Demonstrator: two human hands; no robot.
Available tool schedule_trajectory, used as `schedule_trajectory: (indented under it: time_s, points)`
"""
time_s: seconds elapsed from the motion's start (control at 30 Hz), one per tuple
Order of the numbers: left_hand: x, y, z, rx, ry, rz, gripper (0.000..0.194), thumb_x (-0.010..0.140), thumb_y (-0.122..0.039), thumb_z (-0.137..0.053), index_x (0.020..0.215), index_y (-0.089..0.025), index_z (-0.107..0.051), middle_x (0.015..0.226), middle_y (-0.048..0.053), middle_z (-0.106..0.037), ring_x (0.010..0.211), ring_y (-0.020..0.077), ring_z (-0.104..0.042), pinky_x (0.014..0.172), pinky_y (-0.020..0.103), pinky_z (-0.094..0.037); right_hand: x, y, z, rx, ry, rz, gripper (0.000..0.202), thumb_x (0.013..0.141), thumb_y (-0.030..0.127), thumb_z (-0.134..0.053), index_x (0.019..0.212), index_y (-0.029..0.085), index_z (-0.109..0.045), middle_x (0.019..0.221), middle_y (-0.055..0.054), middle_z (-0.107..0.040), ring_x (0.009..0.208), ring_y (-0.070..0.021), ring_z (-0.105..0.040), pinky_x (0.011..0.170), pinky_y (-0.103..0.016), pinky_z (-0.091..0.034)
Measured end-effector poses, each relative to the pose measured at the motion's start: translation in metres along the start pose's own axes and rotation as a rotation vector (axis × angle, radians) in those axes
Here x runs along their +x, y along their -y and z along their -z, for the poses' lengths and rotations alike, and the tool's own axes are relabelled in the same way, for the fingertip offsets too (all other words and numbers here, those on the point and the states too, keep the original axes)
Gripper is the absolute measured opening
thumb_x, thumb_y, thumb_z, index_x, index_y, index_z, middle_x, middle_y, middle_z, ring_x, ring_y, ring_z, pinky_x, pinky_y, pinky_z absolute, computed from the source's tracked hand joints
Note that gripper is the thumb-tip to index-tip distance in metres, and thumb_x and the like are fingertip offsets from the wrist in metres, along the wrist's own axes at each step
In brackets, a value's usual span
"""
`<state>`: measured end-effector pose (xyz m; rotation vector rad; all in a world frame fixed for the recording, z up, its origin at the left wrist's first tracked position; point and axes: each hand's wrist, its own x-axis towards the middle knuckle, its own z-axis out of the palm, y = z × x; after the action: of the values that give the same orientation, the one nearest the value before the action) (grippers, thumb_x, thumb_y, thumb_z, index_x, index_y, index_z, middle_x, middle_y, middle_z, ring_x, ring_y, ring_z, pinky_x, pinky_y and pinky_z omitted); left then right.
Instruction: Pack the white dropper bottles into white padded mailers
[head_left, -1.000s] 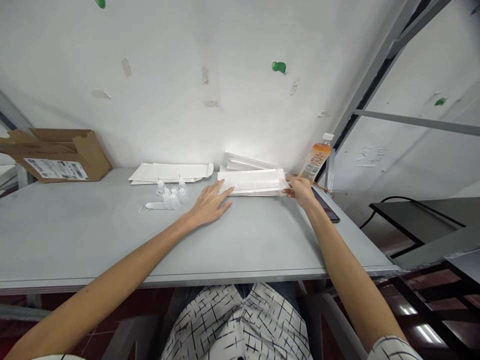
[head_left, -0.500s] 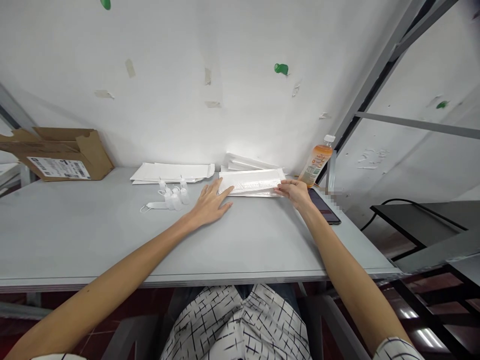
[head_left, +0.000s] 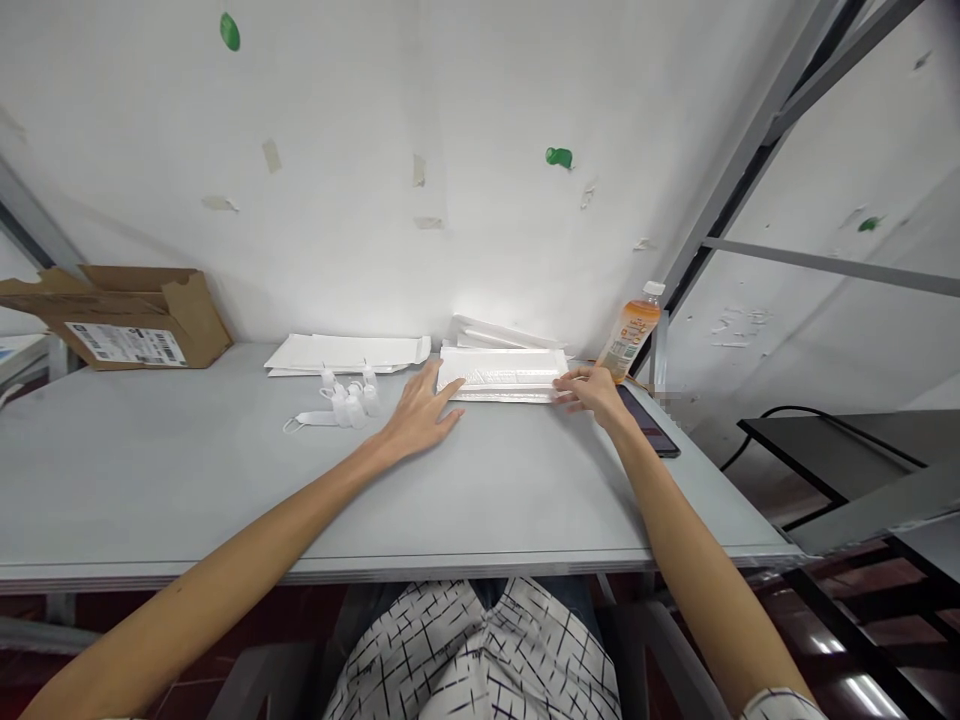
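1. Shifted inward since the earliest frame is the right hand (head_left: 591,390): from beyond the right end of the white envelope (head_left: 502,366), it is brought to the near right corner, while the left hand (head_left: 420,412) is kept at almost the same place.
2. The white envelope is laid flat on the grey table (head_left: 495,490), near the wall (head_left: 480,120), with its long side turned to the person. It is placed between both hands, probably so that each end can be reached easily.
3. By the left hand nothing is gripped: the fingers are spread, and thumb and forefinger are rested at the left end, apparently so that sliding is prevented.
4. The fingers of the right hand are bent at the opposite edge, as if this edge is being controlled. Whether it is truly pinched, or only touched, cannot be told.
5. Behind, some white packets (head_left: 499,329) are partly covered by the envelope. To the left, flat white mailers (head_left: 341,352) are laid, and in front of them small white bottles (head_left: 351,404) are grouped, perhaps to be near the left hand.
6. Beyond the right hand, a drink bottle (head_left: 631,335) and a dark device (head_left: 649,422) are placed, maybe put aside. Farthest left, a cardboard box (head_left: 142,320) is seen.
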<state>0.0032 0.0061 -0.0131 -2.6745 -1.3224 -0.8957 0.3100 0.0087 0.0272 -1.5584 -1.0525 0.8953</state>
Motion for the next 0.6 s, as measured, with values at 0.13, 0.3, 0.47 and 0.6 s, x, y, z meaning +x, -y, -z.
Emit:
schedule_trajectory:
  time_s: [0.13, 0.3, 0.47, 0.6]
  points:
    - [0.002, -0.002, 0.004, 0.009, -0.039, -0.019, 0.041, 0.095, -0.037, -0.050, 0.132, -0.021, -0.058, 0.155, 0.016, -0.033, 0.142, 0.0373, -0.035, 0.110, 0.061, -0.038, -0.002, 0.003, 0.006, -0.217, 0.018, 0.059, 0.018, 0.077, 0.018, -0.078, 0.071, 0.013, -0.061, 0.057, -0.005, -0.068, 0.042, -0.0151, -0.064, 0.031, -0.018, -0.044]
    - [0.015, -0.002, 0.042, 0.007, -0.227, -0.139, 0.030, 0.098, -0.032, -0.046, 0.119, -0.021, -0.064, 0.147, 0.013, -0.047, 0.136, 0.0277, -0.045, 0.111, 0.049, -0.042, 0.001, 0.002, 0.008, -0.227, -0.012, 0.098, 0.016, 0.080, 0.020, -0.074, 0.071, 0.014, -0.062, 0.052, -0.004, -0.065, 0.040, -0.0148, -0.062, 0.032, -0.019, -0.043]
    - [0.022, 0.050, 0.103, 0.085, -0.571, 0.008, 0.027, 0.096, -0.027, -0.045, 0.114, -0.021, -0.065, 0.132, 0.010, -0.059, 0.124, 0.0228, -0.055, 0.106, 0.041, -0.046, 0.009, -0.005, 0.010, -0.348, -0.093, 0.239, 0.015, 0.083, 0.023, -0.067, 0.072, 0.013, -0.066, 0.055, -0.006, -0.067, 0.041, -0.0142, -0.062, 0.035, -0.019, -0.044]
    - [0.008, 0.124, 0.128, 0.159, -0.570, 0.251, 0.034, 0.090, -0.020, -0.043, 0.112, -0.018, -0.068, 0.121, 0.008, -0.067, 0.116, 0.0232, -0.060, 0.101, 0.038, -0.049, 0.012, -0.008, 0.011, -0.464, -0.106, 0.322, 0.021, 0.085, 0.028, -0.062, 0.072, 0.013, -0.068, 0.057, -0.007, -0.069, 0.043, -0.0141, -0.064, 0.038, -0.018, -0.044]
